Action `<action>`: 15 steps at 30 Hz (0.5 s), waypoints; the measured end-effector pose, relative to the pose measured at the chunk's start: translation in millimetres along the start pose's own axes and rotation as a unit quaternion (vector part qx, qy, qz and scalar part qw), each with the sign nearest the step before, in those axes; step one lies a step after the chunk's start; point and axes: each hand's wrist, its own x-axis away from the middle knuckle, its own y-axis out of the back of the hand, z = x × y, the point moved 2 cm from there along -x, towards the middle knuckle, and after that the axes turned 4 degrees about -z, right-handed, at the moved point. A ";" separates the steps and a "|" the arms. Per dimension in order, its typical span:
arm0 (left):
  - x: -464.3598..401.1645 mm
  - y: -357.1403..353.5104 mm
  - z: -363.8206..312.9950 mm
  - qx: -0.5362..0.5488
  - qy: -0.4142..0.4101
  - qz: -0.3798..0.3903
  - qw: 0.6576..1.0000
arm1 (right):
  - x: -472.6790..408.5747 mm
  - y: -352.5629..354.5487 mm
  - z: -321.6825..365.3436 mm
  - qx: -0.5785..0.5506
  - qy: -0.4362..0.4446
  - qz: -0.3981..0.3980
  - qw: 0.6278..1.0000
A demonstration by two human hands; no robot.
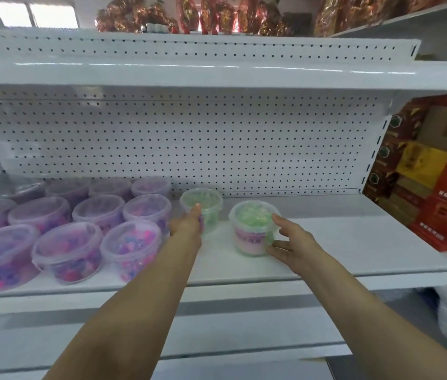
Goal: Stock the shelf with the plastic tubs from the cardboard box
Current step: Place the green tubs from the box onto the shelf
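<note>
From the head view, a white metal shelf (340,242) with a smooth painted deck runs across the middle of the frame, backed by a pegboard panel (189,144) dotted with small round holes. At centre stand two round, translucent plastic tubs with snap lids and pale green filling. The rear green tub (206,205) sits close to the pegboard; the left hand (188,224) is wrapped around its near left side, fingers curled onto the wall, so it is holding that tub. The front green tub (252,227), just right of centre, carries a pinkish label band on its lower wall and rests on the deck; the right hand (292,242) touches its right side with the fingers spread fairly wide, a fingertip at the lid rim and others low against the wall, though the blur hides whether it truly grips. The two green tubs stand near each other but apart. In the lower left, purple tubs (101,229) of the same round lidded shape, filled with pink and violet bits, sit in rows; I count about eleven, the far left ones blurred. At the right edge, red and yellow cartons (436,171) are stacked.
</note>
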 end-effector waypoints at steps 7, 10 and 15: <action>-15.6 -5.1 6.0 -0.119 -0.045 -0.013 0.992 | -12.8 -0.9 7.7 0.018 0.008 0.007 1.000; -8.7 -4.3 4.7 -0.176 -0.109 -0.053 0.977 | -19.1 0.0 9.4 0.040 0.002 0.005 0.999; 2.5 -2.0 10.4 -0.136 -0.152 -0.056 0.977 | -27.6 -2.4 12.9 0.061 0.012 0.010 0.998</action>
